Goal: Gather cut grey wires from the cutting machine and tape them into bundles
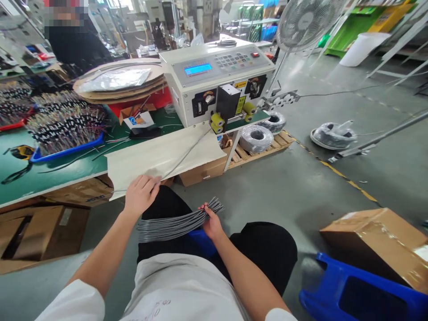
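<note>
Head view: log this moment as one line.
left hand: on gray cable over cream sheet | right hand: gripping gray cable bundle near one end | wire-processing machine: display lit, cable at yellow rollers

Bright, cool light all over here, whitest along the top edge, where the background washes out and goes soft, with glare popping off the plastic bag (115,80) at upper left! A dull sheen runs across the floor (301,196), shade darkens the carton (384,243) at lower right, the corners stretch wide, and a pixelated patch (66,13) blocks the upper left.
</note>
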Tool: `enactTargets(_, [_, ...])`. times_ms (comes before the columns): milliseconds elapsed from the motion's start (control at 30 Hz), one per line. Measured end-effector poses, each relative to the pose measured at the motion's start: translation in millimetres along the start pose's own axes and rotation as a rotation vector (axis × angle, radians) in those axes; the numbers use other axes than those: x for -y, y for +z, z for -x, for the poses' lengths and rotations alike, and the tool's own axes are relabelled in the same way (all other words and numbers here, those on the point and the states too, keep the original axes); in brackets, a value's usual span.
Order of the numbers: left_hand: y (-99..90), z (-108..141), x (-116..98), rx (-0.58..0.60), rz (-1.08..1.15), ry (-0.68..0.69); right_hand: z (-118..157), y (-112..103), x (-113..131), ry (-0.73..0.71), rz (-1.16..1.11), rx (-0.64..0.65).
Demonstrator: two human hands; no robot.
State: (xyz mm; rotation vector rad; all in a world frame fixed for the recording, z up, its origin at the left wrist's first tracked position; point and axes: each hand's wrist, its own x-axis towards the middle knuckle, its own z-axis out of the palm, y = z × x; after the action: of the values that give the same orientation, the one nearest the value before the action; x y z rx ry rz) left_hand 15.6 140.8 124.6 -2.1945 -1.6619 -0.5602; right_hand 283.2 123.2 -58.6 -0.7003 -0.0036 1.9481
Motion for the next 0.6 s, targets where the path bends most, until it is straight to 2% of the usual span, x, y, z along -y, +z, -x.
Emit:
enactTargets(67, [-7.6, 19, 6, -0.037, -0.020, 0.091, 0, 1, 0, 0.005, 0.002, -0.013])
enactTargets(133, [-17.0, 40, 3, -0.025, -0.053, 0.201, 0, 1, -1, 0.006, 0.007, -0.026])
enactTargets(267, [-30.4, 83, -20, 0.068, -0.042, 0.335, 0, 2, -1, -0.002, 0.016, -0.066])
enactTargets(433, [-28.0, 130, -43, 0.282, 0.066, 0.321, 1, 4, -2, 0.008, 0.039, -0.087])
enactTargets(600, [-28.7, 150, -40, 0.385, 0.174, 0.219, 5, 4, -3, -0.003, 0.063, -0.095])
